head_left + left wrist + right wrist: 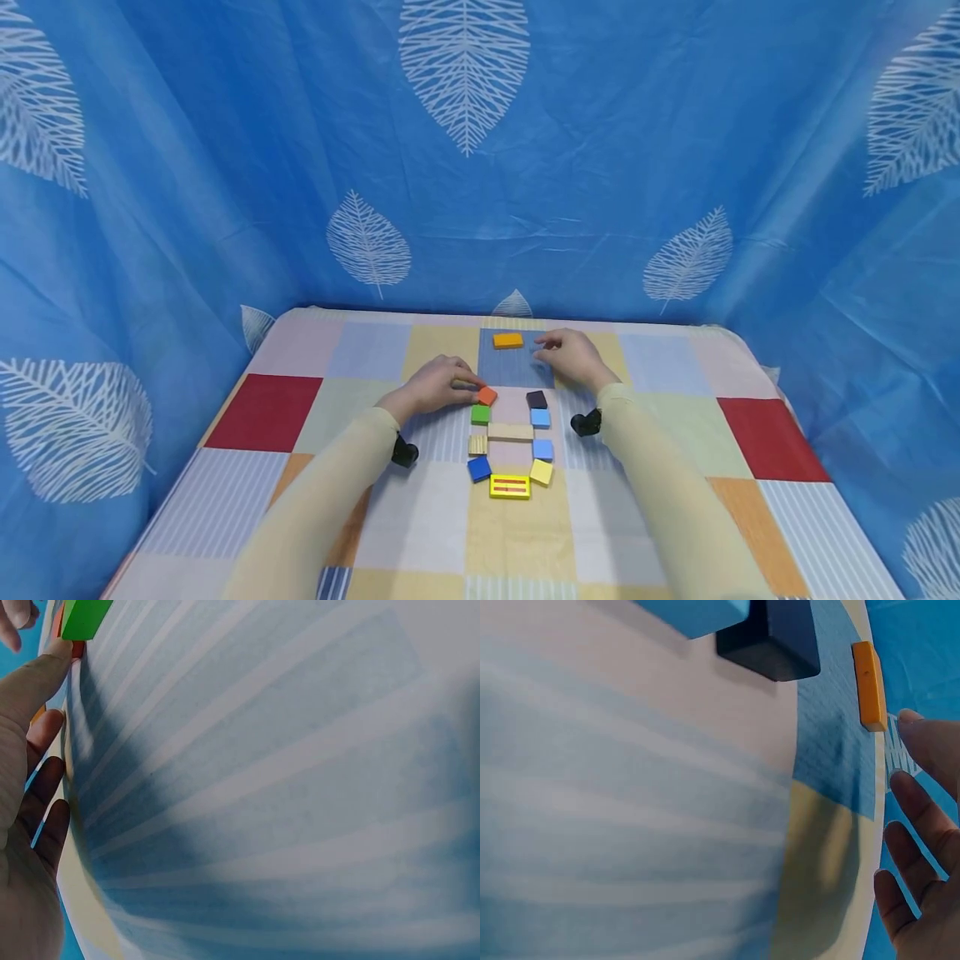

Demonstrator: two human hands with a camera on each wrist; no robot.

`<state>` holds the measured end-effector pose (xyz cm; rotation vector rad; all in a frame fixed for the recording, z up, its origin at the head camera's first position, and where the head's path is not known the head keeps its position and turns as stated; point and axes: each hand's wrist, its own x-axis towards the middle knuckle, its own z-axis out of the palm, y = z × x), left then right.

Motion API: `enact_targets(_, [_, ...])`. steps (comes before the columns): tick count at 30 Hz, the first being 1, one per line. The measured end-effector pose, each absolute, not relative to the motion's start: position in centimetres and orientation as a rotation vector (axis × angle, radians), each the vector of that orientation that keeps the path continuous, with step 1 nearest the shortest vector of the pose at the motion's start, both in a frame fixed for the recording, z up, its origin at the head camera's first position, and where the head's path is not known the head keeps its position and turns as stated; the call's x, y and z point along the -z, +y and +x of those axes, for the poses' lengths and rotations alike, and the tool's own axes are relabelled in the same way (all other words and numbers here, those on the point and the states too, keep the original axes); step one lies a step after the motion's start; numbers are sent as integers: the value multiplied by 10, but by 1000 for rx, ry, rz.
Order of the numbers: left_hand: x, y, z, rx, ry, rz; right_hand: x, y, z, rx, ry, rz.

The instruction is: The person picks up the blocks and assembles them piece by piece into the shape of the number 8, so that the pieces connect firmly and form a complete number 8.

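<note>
My left hand (438,385) pinches a small orange-red block (487,396) at the top left of a ring of blocks; in the left wrist view the thumb is right at it, beside a green block (85,616). The index finger is largely hidden there behind the thumb. Fingers spread and loosely bent, my right hand (570,354) hovers to the right of a yellow-orange block (507,341), with nothing held. That block stands by itself near the far edge, a short gap from the fingertips. A black block (776,645) sits nearer me, at the ring's top right.
Down the ring's right side are two light blue blocks (540,418) and a pale yellow one (541,472). A long plain wood block (510,432) crosses the middle. Lower left are a striped block (477,445) and a dark blue one (479,469); a yellow block with red stripes (510,487) lies nearest me.
</note>
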<state>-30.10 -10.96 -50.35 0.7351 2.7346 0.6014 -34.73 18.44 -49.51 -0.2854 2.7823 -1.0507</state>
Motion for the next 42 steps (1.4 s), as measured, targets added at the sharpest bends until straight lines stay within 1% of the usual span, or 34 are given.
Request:
enact_targets(7, [504, -108, -300, -602, 2736, 719, 496, 173, -357, 1035, 2788, -213])
enact_targets(13, [504, -109, -299, -604, 2738, 708, 500, 162, -368, 915, 2848, -231])
enact_targets(18, [504, -110, -299, -599, 2745, 710, 501, 150, -374, 906, 2853, -217])
enact_targets(28, [506, -110, -301, -613, 2739, 701, 501, 147, -378, 886, 2813, -155])
enact_targets(42, [505, -110, -299, -630, 2730, 678, 501, 144, -377, 849, 2836, -135])
